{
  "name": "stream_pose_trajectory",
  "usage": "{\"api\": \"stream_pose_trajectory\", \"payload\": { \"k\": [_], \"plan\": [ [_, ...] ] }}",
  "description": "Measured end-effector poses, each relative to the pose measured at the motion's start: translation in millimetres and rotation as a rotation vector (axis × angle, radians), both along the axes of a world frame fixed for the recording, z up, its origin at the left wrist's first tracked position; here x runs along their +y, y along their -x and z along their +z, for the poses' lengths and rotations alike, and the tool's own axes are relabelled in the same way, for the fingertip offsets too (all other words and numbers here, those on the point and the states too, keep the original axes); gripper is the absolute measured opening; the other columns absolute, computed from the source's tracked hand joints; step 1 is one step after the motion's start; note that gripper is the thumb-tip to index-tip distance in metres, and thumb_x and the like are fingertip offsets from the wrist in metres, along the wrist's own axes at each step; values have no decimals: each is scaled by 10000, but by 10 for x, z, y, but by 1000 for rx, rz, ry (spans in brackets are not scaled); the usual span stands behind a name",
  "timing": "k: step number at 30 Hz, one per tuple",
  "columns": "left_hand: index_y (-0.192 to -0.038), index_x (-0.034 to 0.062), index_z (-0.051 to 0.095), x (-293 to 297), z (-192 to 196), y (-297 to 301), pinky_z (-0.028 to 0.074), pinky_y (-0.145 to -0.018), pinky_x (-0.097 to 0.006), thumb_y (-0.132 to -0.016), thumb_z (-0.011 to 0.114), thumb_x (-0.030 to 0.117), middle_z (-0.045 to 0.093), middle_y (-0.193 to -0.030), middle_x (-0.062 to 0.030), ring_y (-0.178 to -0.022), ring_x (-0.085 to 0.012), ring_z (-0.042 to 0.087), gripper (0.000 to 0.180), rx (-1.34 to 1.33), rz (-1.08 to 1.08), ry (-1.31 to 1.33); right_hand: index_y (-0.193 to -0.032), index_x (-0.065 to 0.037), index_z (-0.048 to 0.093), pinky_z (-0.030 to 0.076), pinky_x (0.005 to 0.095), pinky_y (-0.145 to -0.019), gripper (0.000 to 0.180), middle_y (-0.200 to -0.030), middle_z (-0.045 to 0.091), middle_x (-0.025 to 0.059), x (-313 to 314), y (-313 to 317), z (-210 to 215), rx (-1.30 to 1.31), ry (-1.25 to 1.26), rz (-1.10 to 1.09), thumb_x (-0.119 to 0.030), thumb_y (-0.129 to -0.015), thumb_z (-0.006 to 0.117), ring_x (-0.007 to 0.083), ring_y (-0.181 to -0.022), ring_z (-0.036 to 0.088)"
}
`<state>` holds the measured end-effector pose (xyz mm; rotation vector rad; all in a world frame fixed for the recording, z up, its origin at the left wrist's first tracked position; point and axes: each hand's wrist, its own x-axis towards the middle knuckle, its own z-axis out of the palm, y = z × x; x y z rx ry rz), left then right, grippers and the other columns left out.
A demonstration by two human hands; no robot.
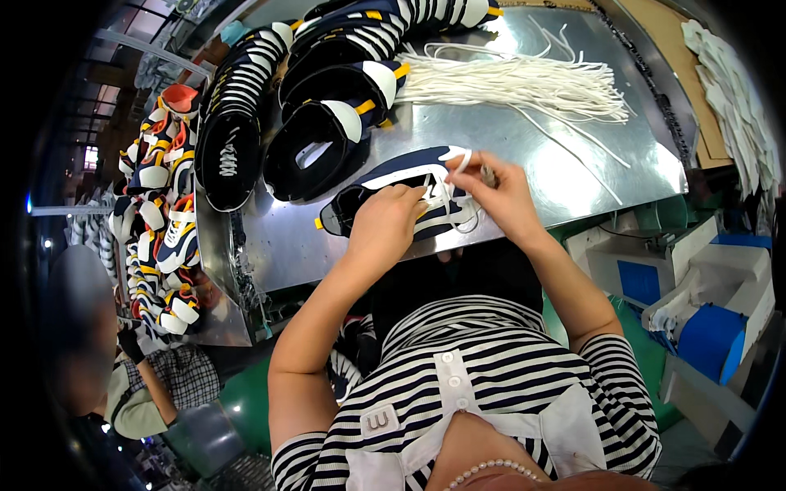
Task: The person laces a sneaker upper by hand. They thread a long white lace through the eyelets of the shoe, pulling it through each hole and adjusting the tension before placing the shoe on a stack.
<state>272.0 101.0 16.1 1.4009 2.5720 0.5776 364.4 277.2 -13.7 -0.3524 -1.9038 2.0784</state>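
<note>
A navy and white shoe upper lies on its side on the metal table, its dark opening towards the left. My left hand rests over its middle with bent fingers, gripping it near the eyelets. At the eyelet end, my right hand pinches a white shoelace between thumb and fingers. A small brownish thing shows between the right fingers, too small to make out. Thin loops of lace hang beside the upper, under the right hand.
A bundle of white laces lies across the metal table. Nested rows of uppers stand at the back left. Finished-looking shoes are piled farther left, near another person. White and blue bins stand at right.
</note>
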Motion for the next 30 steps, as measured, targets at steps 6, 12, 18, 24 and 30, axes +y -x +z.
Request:
{"api": "stream_pose_trajectory", "payload": {
  "k": [6,12,18,24,30],
  "plan": [
    [-1085,24,669,127,210,14,501,-751,-421,-942,574,147,662,-938,-154,-848,-358,633,211,8,25,58,-1085,-28,604,298,184,-479,184,-829,665,35,211,130,127,14,563,264,-99,-922,650,14,-541,411],
    [-1073,13,675,113,163,82,508,-773,-408,-951,566,152,681,-1014,-158,-887,-356,648,215,-82,94,86,-1126,-8,600,351,175,-497,263,-874,708,81,389,-33,429,62,461,344,-116,-899,678,31,-596,500],
    [-1062,19,681,172,193,88,507,-776,-400,-942,589,195,689,-1004,-152,-880,-348,655,232,-114,90,103,-1074,0,643,447,198,-618,199,-901,705,46,291,312,40,-96,-38,173,-68,-889,674,43,-729,585],
    [-945,39,707,278,143,135,491,-675,-402,-890,664,284,676,-824,-134,-731,-329,639,255,-80,26,205,-1080,-9,624,499,265,-741,238,-894,706,57,305,505,-72,45,-273,123,-133,-884,678,135,-799,649],
    [-831,79,719,360,-40,71,433,-551,-378,-890,668,376,612,-630,-88,-566,-269,589,307,-38,163,167,-1298,9,488,491,257,-719,448,-945,675,52,260,285,-140,-60,-312,-48,-197,-932,646,123,-777,608]
  ]
}}
